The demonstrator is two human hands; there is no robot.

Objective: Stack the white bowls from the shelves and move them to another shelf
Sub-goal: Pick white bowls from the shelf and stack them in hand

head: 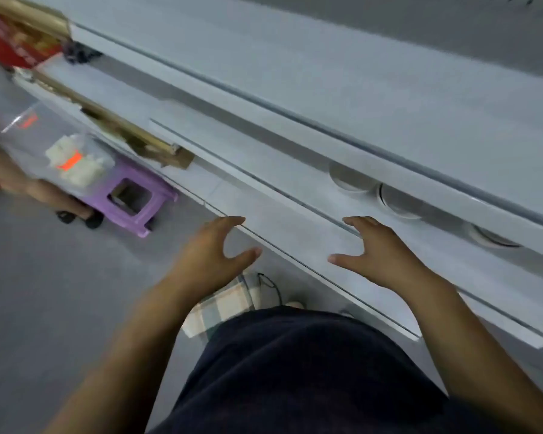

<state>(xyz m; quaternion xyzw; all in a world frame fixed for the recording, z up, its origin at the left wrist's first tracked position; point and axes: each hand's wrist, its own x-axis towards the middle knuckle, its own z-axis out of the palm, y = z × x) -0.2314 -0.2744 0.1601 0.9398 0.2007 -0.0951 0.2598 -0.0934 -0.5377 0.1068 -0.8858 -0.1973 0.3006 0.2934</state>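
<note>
left bowl (351,180), middle bowl (400,203) and right bowl (492,238), all white, lined up on the middle shelf (279,164), half hidden under the one above

Purple stool (135,202) on grey floor (44,308), clear bag (76,158) of white pieces, red box (13,42)

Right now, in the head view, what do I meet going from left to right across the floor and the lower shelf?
Purple stool → left hand → right hand → rightmost white bowl.
</note>
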